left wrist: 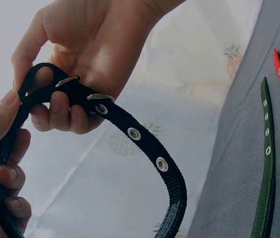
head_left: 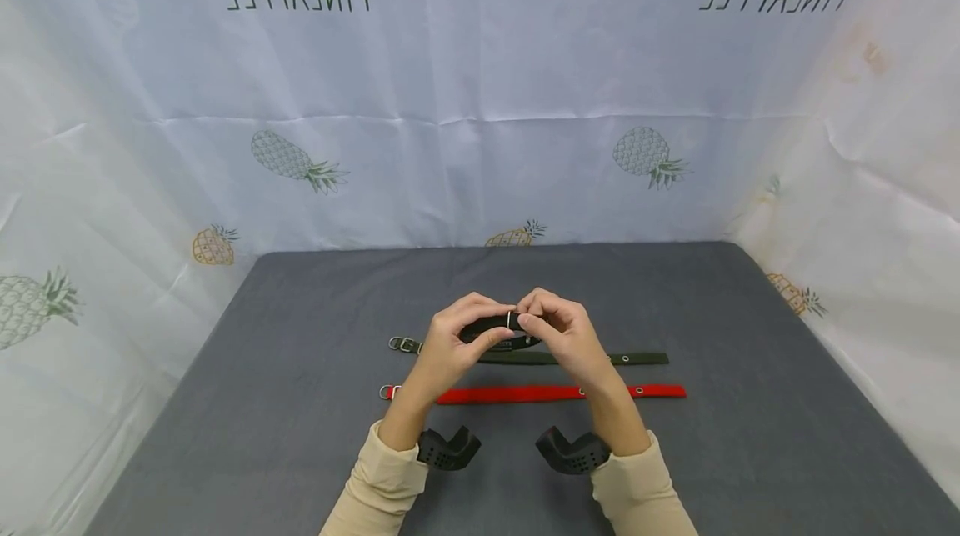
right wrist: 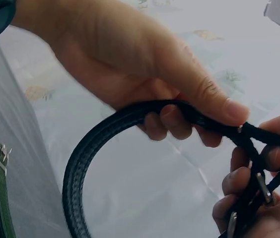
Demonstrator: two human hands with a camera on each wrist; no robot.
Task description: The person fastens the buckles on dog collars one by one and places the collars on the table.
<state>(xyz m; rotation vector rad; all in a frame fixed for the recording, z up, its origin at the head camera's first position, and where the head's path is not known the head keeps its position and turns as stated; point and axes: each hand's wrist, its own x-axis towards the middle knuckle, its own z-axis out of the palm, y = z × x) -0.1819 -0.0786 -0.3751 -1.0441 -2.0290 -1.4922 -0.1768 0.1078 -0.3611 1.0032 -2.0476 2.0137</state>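
Collar loop point(left wrist: 149, 148), left grip point(head_left: 453, 343) holding it near metal fittings point(right wrist: 264, 189), right grip point(head_left: 567, 338) pinching its strap point(right wrist: 115, 120)

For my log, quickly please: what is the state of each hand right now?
Left hand: closed, holding the black strap.
Right hand: closed, holding the same strap.

The head camera, farthest off, looks forward and down over the table point(head_left: 262, 444). Close in, the left wrist camera faces the right hand point(left wrist: 93, 52), the right wrist camera the left hand point(right wrist: 150, 72); both, rolled sideways, share the black strap point(left wrist: 147, 147).
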